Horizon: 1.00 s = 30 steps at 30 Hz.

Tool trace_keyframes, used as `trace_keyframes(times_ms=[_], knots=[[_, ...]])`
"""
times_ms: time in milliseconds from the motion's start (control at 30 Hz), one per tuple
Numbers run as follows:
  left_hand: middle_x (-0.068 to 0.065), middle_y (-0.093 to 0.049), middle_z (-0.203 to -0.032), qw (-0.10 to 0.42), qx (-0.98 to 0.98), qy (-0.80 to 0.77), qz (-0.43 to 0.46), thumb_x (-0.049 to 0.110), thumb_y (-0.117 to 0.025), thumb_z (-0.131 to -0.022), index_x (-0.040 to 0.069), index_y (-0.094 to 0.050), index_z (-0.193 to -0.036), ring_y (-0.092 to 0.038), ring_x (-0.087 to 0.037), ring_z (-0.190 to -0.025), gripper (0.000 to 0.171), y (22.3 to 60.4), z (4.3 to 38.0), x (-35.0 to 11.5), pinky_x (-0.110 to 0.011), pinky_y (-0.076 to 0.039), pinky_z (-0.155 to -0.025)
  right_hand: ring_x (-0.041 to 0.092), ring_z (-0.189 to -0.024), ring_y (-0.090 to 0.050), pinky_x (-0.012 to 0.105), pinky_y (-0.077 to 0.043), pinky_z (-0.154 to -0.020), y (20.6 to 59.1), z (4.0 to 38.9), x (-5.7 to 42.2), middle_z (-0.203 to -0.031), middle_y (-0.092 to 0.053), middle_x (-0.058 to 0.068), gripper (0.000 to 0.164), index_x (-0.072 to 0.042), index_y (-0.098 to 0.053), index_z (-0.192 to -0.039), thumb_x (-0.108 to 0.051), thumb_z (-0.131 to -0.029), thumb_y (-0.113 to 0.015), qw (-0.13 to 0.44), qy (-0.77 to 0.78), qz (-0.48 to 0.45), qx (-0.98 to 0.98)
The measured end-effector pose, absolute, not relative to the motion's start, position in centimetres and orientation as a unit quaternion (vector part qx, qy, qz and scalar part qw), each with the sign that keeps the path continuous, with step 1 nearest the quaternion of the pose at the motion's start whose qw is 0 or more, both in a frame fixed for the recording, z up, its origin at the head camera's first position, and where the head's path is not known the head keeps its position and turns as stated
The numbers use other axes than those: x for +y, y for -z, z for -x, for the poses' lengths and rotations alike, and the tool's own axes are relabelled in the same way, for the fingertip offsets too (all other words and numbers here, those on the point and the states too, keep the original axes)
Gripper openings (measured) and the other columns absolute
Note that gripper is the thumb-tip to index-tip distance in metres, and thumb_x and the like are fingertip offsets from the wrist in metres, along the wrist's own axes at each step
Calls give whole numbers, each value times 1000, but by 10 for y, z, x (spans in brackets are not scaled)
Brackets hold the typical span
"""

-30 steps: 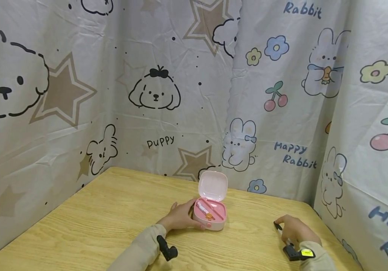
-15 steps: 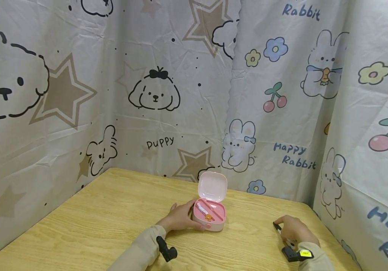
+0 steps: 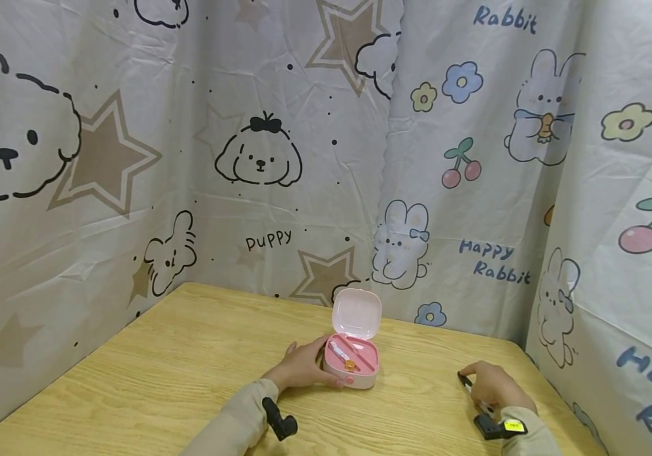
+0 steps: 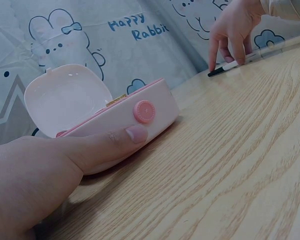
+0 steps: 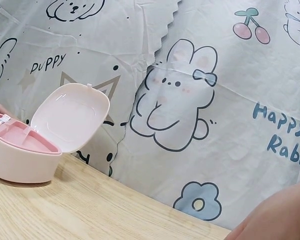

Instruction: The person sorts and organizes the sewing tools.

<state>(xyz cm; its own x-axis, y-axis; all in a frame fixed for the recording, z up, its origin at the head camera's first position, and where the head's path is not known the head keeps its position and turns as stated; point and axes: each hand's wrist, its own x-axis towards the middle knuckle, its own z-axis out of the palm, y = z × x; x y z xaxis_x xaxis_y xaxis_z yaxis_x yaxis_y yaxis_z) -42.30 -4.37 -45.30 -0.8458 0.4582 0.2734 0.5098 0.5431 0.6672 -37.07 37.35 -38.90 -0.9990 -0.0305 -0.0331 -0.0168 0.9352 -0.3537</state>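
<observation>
A small pale-pink box (image 3: 360, 379) stands on the table with its lid (image 3: 356, 315) raised. My left hand (image 3: 302, 365) grips its left side, the thumb along the front wall near a round pink button (image 4: 144, 111). In the box's pink tray lie a white stick-like piece (image 3: 338, 351) and a small orange piece (image 3: 350, 365). Well to the right, my right hand (image 3: 499, 387) holds a slim pen (image 4: 231, 65) with a black end, low at the tabletop. Only the edge of that hand shows in the right wrist view.
The wooden table (image 3: 218, 342) runs back to curtains (image 3: 280, 209) printed with puppies, rabbits and stars, which enclose it behind and on both sides. A black wrist camera (image 3: 280, 419) sits on the left sleeve and another black device (image 3: 491, 427) on the right.
</observation>
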Motion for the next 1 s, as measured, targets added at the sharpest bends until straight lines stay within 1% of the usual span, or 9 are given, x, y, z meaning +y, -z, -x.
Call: trace_keyframes(times_ms=[133, 267, 367, 467, 567, 667, 867, 1000], knots=[[-7, -49, -156, 34, -880, 386, 275, 56, -90, -74, 12, -36, -161, -43, -30, -143, 112, 453, 423, -44, -73, -5, -115, 9, -47, -37, 18, -36, -44, 388, 370, 373, -96, -62, 22, 65, 4, -67, -130, 18, -66, -63, 19, 194, 15, 981], [-7, -49, -156, 34, -881, 385, 273, 56, -90, -74, 12, -36, -161, -43, -30, -144, 112, 453, 424, -43, -73, -5, -115, 10, -48, -35, 20, -34, -45, 386, 371, 372, -98, -62, 22, 62, 5, -64, -132, 17, -71, -61, 19, 199, 18, 980], [-7, -48, -156, 34, -880, 387, 272, 55, -91, -74, 12, -36, -161, -41, -30, -144, 112, 454, 424, -43, -73, -4, -115, 11, -48, -40, 20, -38, -45, 384, 371, 371, -101, -62, 24, 60, 5, -65, -132, 15, -74, -60, 8, 192, 16, 981], [-7, -48, -157, 35, -880, 388, 272, 56, -91, -73, 14, -36, -161, -41, -30, -145, 112, 452, 423, -43, -73, -4, -115, 11, -49, -45, 21, -41, -45, 382, 371, 370, -102, -62, 26, 60, 4, -65, -132, 14, -73, -61, -7, 189, 19, 982], [-5, -47, -157, 36, -879, 389, 272, 56, -91, -73, 15, -36, -162, -41, -30, -145, 112, 452, 423, -43, -74, -4, -115, 12, -49, -46, 22, -41, -46, 379, 370, 369, -99, -64, 23, 62, 5, -65, -132, 13, -71, -62, -18, 190, 32, 981], [-5, -47, -158, 37, -879, 389, 275, 57, -90, -73, 17, -36, -162, -41, -30, -145, 112, 452, 422, -43, -74, -4, -114, 14, -51, -46, 24, -40, -47, 376, 369, 365, -100, -65, 21, 62, 5, -64, -133, 12, -71, -61, -19, 187, 42, 981], [-3, -46, -158, 32, -880, 387, 273, 60, -89, -72, 19, -35, -162, -40, -29, -145, 113, 452, 423, -43, -73, -3, -115, 16, -51, -47, 28, -40, -49, 368, 369, 354, -107, -64, 23, 61, 4, -65, -133, 13, -72, -59, -24, 170, 50, 984], [-4, -46, -158, 31, -881, 386, 273, 62, -89, -72, 18, -35, -162, -40, -30, -145, 114, 452, 423, -43, -74, -4, -115, 20, -60, -52, 29, -42, -51, 361, 369, 345, -114, -65, 27, 60, 5, -64, -133, 11, -73, -61, -35, 148, 65, 986]])
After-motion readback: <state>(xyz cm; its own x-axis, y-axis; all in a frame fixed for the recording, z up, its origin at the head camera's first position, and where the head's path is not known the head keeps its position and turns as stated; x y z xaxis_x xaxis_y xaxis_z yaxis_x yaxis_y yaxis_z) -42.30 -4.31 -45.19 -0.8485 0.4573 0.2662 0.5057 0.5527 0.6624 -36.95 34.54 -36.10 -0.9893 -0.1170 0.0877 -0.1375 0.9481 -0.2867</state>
